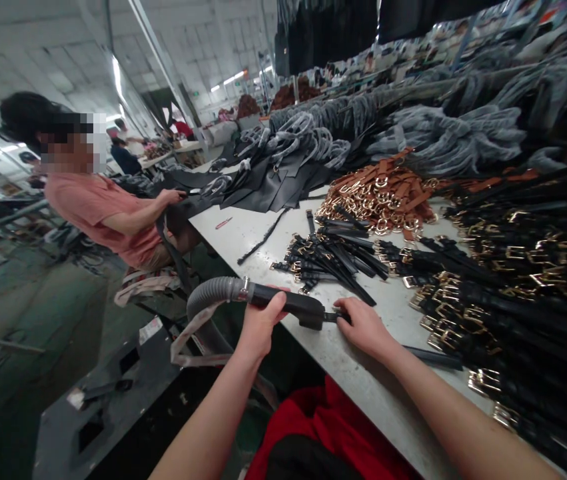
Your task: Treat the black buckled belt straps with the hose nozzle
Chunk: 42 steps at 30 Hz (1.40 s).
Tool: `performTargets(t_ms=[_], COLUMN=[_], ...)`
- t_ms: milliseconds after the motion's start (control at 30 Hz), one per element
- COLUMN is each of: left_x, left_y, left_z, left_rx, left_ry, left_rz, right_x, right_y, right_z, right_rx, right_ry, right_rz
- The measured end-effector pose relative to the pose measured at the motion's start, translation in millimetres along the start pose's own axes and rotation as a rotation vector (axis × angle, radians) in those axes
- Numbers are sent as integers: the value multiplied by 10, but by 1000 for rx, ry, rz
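My left hand (pixel 262 325) is wrapped round the black handle of a tool (pixel 297 306) that ends in a grey ribbed hose (pixel 212 293). The tool lies at the near edge of a white table (pixel 248 233). My right hand (pixel 364 325) rests on the table at the tool's tip, fingers pressed down on a black strap (pixel 430 357) that runs to the right under my wrist. Just beyond my hands lies a small pile of black straps with gold buckles (pixel 328 257).
Large heaps of black buckled belts (pixel 523 280) fill the right of the table; brown straps (pixel 386 197) and grey ones (pixel 443 137) lie farther back. A person in a pink shirt (pixel 103 213) works at the table's left side over black leather pieces (pixel 268 187). Red cloth (pixel 323 427) lies on my lap.
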<state>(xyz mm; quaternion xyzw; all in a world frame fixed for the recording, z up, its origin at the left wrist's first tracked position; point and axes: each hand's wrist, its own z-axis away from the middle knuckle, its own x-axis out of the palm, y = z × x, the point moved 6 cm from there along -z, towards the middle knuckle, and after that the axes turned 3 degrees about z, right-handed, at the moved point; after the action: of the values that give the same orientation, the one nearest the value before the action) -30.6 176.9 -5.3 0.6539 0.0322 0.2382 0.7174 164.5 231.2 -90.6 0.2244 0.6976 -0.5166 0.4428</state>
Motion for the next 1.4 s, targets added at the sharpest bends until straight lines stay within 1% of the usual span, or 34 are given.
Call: performTargets(t_ms=[133,300,367,500,567,700,767,833,900,1000,1067,1167,1233,1300,1400], left_x=[-190,-375,-409,-395,-432,-646,-737,-772,-764,-741,-734,-678,-562,-384,-132], left_y=[-108,-185,-210,-300,-317,-218,-136,-72,-27,25,49,43,-19,-119,-242], left_z=[29,31,31,10,-7,36,118,224,327,432,459,450,431,415,412], left_rx=[-18,-48,-50,-67,-84,-86,-70,-59,-46,-23,-20,-25,-35,-43,-32], left_ry=[53,86,98,107,119,162,172,165,147,119,110,118,133,137,129], left_rz=[98,200,234,296,321,351,355,351,345,346,349,335,313,274,225], right_x=[0,30,40,54,61,55,31,-4,-46,-88,-83,-46,-17,4,10], right_y=[-18,17,23,35,41,23,-19,-82,-175,-304,-304,-190,-91,-14,24], right_z=[4,-5,-10,-12,-10,-20,-37,-45,-22,94,194,294,304,283,248], right_rx=[-47,-53,-61,-66,-59,-54,-58,-60,-95,-191,-214,-195,-162,-117,-71], right_ry=[-19,-28,-34,-52,-61,-66,-70,-82,-85,-53,-39,-35,-42,-53,-54], right_rz=[26,28,30,40,50,72,95,148,236,346,323,195,120,77,72])
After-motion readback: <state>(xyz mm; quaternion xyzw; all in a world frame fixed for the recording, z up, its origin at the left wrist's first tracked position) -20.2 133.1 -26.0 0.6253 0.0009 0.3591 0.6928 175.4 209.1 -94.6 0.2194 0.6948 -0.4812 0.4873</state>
